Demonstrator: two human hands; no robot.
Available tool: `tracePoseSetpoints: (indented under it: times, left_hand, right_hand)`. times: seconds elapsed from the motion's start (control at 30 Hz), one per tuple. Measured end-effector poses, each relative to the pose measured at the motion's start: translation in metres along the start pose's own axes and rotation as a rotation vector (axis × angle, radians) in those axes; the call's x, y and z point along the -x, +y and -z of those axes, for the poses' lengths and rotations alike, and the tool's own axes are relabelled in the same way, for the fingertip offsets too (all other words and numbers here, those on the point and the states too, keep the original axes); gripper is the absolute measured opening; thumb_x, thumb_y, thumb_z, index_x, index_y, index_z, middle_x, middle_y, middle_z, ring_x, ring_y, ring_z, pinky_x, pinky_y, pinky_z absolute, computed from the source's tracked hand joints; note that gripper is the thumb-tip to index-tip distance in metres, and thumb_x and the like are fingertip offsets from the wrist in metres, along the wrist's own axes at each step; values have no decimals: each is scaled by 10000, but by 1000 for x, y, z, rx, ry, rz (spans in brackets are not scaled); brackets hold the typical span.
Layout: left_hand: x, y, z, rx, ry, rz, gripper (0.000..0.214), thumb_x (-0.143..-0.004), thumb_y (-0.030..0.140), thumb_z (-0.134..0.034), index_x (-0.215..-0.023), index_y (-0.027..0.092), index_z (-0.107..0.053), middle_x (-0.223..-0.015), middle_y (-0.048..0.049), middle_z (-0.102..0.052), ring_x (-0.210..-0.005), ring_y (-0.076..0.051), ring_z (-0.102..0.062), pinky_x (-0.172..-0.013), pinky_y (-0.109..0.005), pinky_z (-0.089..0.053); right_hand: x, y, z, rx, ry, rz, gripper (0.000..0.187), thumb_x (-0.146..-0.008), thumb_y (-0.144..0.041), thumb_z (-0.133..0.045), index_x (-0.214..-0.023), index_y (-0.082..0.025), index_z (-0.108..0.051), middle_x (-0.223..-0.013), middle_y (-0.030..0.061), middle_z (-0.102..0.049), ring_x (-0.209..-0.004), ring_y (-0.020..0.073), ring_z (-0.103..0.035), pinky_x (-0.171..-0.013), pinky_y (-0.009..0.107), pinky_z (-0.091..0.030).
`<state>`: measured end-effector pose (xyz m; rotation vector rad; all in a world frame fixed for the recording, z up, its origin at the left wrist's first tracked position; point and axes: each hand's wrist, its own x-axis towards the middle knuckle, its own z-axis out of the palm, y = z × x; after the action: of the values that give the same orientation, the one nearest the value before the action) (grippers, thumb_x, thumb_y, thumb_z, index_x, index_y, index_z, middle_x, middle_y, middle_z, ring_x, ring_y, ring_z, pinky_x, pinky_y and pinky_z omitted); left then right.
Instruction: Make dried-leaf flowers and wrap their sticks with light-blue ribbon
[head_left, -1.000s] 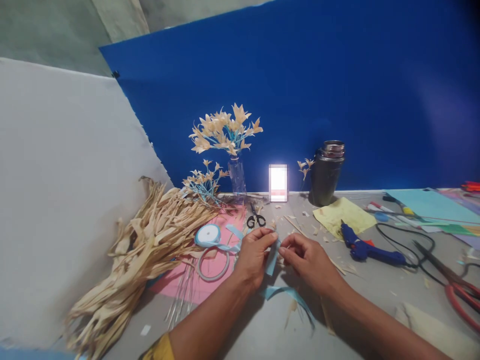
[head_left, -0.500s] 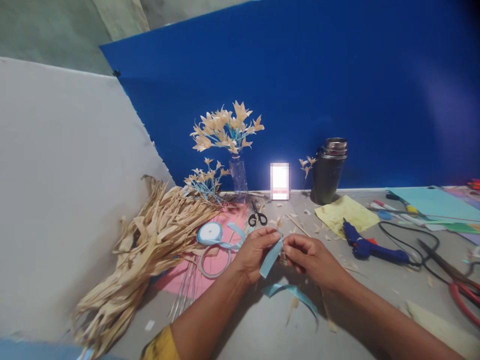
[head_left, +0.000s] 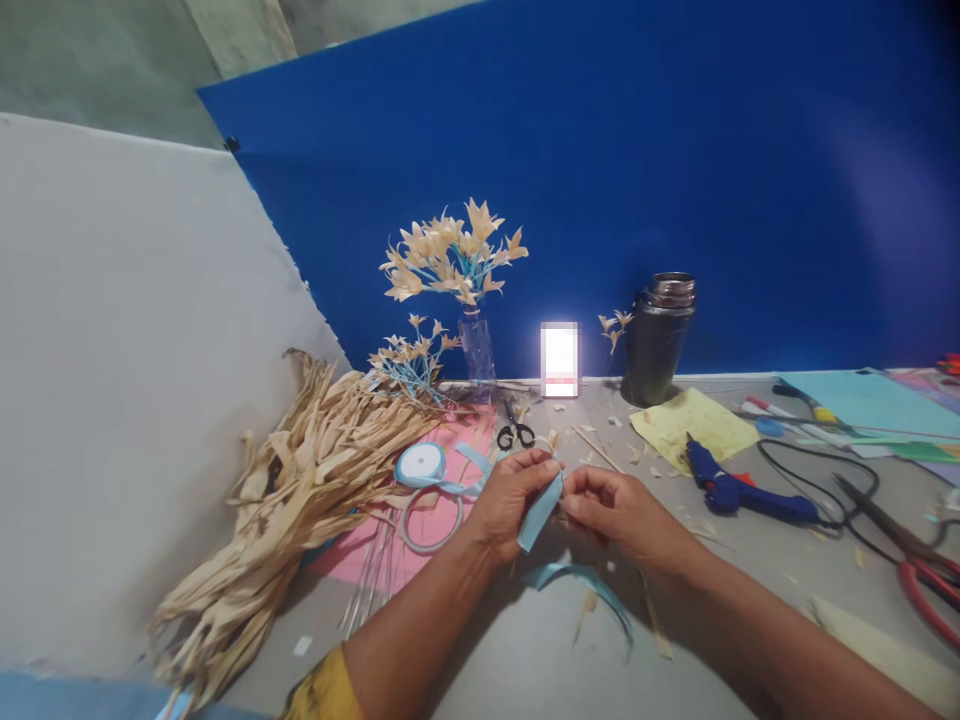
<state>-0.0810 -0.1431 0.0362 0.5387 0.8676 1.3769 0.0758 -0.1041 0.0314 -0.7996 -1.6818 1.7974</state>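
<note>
In the middle of the head view, my left hand (head_left: 517,495) pinches a strip of light blue ribbon (head_left: 541,518), whose loose end hangs down toward me. A small pale husk flower (head_left: 555,440) pokes up just above my left fingertips. Close beside it, my right hand (head_left: 611,505) has thumb and fingers pressed together at the ribbon's right edge; what lies inside that pinch is too small to make out. Below both hands another piece of blue ribbon (head_left: 585,580) lies curled on the table. Left of my hands rests a ribbon spool (head_left: 420,465).
Dried husks (head_left: 300,500) are heaped at left near thin wires (head_left: 367,570) and a tape ring (head_left: 409,530). Small black scissors (head_left: 516,430) lie ahead, behind them a vase (head_left: 478,350) of husk flowers. To the right are a flask (head_left: 660,340), a blue glue gun (head_left: 739,495) and large scissors (head_left: 911,560).
My hands have barely moved; the right fingers have shifted slightly left, and the hanging ribbon end has swung a little left.
</note>
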Motion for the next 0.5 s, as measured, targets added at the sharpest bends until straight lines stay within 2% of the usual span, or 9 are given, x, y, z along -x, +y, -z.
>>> tracePoseSetpoints:
  times: [0.17, 0.37, 0.5]
  left_hand:
    - [-1, -2, 1, -12, -12, 7, 371, -599, 245, -898, -796, 148, -600, -631, 15, -645, -487, -117, -604, -498, -244, -531]
    - [-3, -1, 5, -12, -135, 43, 396, -598, 267, -908, -785, 150, -578, -620, -4, -658, -489, -149, -635, -489, -265, -553]
    - [-3, -1, 5, -30, -111, 55, 447, -544, 285, -939, -788, 143, -592, -617, -2, -645, -493, -132, -613, -482, -251, -538]
  right_hand:
    - [0, -1, 0, 20, 67, 71, 456, -715, -605, -764, -699, -183, -592, -632, -24, -579, -527, 92, -430, -507, 239, -318]
    - [2, -5, 0, 2, -7, 31, 517, -696, -681, -743, -703, -186, -595, -639, -14, -594, -529, 100, -446, -517, 251, -326]
    - [2, -4, 1, -4, -28, 19, 512, -713, -673, -741, -689, -176, -620, -633, -11, -600, -532, 97, -458, -522, 245, -338]
